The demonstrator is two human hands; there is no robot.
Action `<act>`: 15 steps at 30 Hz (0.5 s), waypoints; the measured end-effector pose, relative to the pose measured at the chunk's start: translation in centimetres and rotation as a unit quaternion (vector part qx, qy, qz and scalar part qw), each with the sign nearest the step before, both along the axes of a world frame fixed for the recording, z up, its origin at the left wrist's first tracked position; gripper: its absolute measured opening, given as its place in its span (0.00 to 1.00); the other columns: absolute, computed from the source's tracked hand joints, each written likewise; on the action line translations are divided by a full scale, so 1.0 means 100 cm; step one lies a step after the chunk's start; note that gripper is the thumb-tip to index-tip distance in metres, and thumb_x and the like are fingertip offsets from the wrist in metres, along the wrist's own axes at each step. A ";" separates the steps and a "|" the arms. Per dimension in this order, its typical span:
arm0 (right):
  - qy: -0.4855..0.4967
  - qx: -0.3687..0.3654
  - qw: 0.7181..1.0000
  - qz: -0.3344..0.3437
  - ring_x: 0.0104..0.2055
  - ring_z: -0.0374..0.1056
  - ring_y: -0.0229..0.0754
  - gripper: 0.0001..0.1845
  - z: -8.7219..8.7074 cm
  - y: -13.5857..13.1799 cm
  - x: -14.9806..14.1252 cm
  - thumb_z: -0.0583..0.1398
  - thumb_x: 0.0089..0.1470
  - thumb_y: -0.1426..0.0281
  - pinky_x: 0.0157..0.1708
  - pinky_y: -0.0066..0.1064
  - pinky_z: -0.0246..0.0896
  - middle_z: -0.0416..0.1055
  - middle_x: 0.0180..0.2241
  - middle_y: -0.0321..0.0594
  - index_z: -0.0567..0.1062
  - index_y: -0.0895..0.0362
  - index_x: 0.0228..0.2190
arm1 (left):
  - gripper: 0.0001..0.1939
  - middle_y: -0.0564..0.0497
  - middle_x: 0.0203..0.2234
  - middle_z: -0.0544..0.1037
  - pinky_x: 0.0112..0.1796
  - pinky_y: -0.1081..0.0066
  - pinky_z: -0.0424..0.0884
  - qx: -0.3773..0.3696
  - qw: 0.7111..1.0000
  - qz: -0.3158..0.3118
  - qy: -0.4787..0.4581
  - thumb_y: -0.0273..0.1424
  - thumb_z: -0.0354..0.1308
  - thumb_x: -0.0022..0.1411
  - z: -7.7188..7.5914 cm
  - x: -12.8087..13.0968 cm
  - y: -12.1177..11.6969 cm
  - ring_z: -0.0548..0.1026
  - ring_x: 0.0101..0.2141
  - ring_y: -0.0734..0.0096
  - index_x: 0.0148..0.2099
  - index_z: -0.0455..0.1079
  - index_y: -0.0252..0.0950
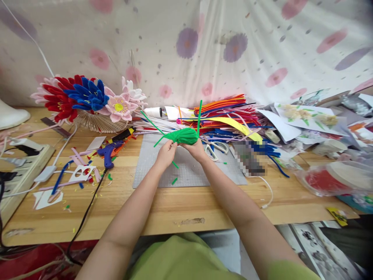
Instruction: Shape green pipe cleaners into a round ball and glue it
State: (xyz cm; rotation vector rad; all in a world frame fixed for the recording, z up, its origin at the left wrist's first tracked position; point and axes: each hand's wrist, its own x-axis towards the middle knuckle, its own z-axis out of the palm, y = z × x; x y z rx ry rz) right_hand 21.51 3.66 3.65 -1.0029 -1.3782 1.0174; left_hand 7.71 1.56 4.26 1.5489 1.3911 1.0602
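Note:
A bundle of green pipe cleaners (185,135) is held up over the grey cutting mat (157,171), gathered into a rounded shape. Loose stems stick out from its left end, and one stands upright at the right. My left hand (166,154) pinches the narrow left end between thumb and fingers. From below, my right hand (194,150) grips the thick right end; the bundle hides some of its fingers. White-handled scissors (215,149) lie on the mat just right of my right hand. A short green offcut (174,181) rests on the mat below.
Pipe cleaners in many colours (224,107) are heaped behind the mat. On the left are a blue glue gun (108,153) with its cord, scraps, a power strip (26,171) and finished flowers (87,95). A blurred-out device (250,159) and plastic-wrapped items (338,177) sit right.

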 end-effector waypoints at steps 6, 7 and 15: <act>-0.003 -0.034 0.999 0.039 0.34 0.71 0.42 0.15 -0.001 0.003 0.005 0.67 0.32 0.65 0.40 0.37 0.65 0.76 0.31 0.39 0.76 0.58 0.27 | 0.13 0.54 0.18 0.65 0.26 0.74 0.53 0.066 0.989 0.060 0.121 0.34 0.45 0.60 0.006 -0.001 -0.009 0.63 0.23 0.73 0.27 0.65 0.36; -0.007 -0.035 0.998 0.043 0.33 0.71 0.42 0.15 -0.001 0.003 0.006 0.68 0.32 0.65 0.39 0.36 0.65 0.76 0.31 0.39 0.76 0.58 0.27 | 0.14 0.54 0.19 0.67 0.27 0.74 0.55 0.071 0.990 0.061 0.103 0.35 0.45 0.60 0.005 -0.001 -0.009 0.64 0.24 0.73 0.28 0.67 0.36; -0.129 0.063 0.990 0.016 0.32 0.69 0.43 0.13 -0.007 0.009 0.011 0.64 0.40 0.61 0.35 0.35 0.65 0.75 0.28 0.38 0.75 0.58 0.25 | 0.14 0.54 0.18 0.68 0.28 0.74 0.59 0.073 0.996 0.005 -0.060 0.36 0.50 0.55 -0.007 -0.003 0.000 0.66 0.24 0.74 0.25 0.70 0.34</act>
